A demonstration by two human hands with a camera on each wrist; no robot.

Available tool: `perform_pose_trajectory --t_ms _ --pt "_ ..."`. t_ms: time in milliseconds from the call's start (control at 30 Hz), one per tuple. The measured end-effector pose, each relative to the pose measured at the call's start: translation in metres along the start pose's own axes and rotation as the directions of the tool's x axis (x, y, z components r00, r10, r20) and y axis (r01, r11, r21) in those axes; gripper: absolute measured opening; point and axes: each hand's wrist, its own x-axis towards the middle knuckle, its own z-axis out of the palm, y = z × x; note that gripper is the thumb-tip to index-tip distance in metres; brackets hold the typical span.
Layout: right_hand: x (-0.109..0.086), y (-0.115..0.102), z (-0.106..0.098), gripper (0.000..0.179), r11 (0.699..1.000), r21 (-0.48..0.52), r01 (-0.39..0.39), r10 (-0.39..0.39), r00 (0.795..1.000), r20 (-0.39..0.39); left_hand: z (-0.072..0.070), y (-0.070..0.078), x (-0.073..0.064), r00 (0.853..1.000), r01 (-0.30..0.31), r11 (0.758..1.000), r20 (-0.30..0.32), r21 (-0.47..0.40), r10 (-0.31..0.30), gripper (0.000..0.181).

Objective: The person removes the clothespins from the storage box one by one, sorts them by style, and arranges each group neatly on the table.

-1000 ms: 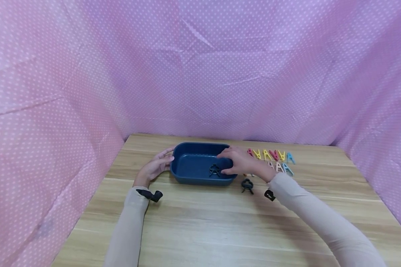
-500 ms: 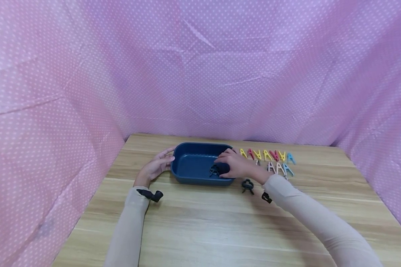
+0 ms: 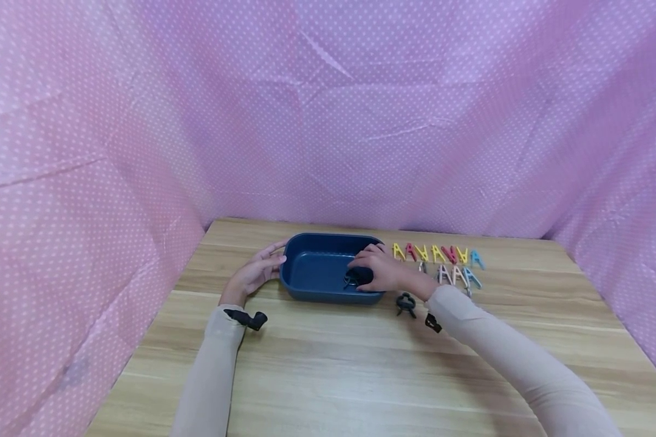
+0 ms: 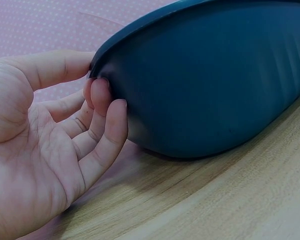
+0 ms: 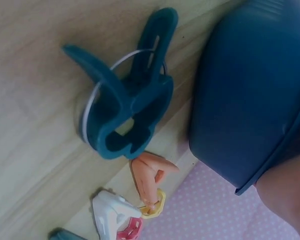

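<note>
My left hand (image 3: 254, 276) grips the left end of a dark blue tub (image 3: 317, 297). In the left wrist view the thumb lies at the rim and curled fingertips press the outer wall. My right hand (image 3: 382, 270) is inside the tub's right end, its fingers bent around a dark patch beside a dark plant clip (image 3: 350, 280). Whether they hold that clip cannot be made out; the tub wall hides the fingertips in the right wrist view. A second plant clip, dark green with a wire ring (image 5: 127, 95), rests on the table under the right wrist.
Two rows of clothespins lie right of the tub: yellow, red and blue ones such as the blue clothespin (image 3: 477, 259) behind, paler ones such as the pale pink clothespin (image 3: 458, 276) in front. A polka-dot pink curtain (image 3: 328, 152) hangs around the wooden table (image 3: 328, 358).
The right hand has moved left and lower into the tub, closer to the plant clip there. More clothespins now show behind its wrist. The left hand stays on the tub.
</note>
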Motion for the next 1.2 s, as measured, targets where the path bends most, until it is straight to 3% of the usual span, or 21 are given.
perform_pose_trajectory --t_ms 733,867,1033,1200 --pt "0.014 0.006 -0.003 0.053 0.996 -0.072 -0.046 0.055 0.991 0.119 0.002 0.001 0.0 1.0 -0.002 1.0 -0.006 -0.012 0.002 0.057" --pt "0.015 0.008 -0.005 0.053 0.999 -0.02 -0.042 0.044 0.992 0.117 0.003 0.002 0.0 1.0 -0.004 1.0 0.001 -0.016 0.004 0.058" --pt "0.014 0.008 -0.01 0.056 0.997 0.067 -0.05 0.039 0.985 0.168 0.002 0.002 0.0 1.0 0.0 1.0 -0.004 -0.012 0.0 0.058" --pt "0.013 0.007 -0.011 0.056 0.996 0.079 -0.049 0.031 0.976 0.213 0.001 0.001 -0.001 1.0 0.0 1.0 -0.005 0.0 0.0 0.058"
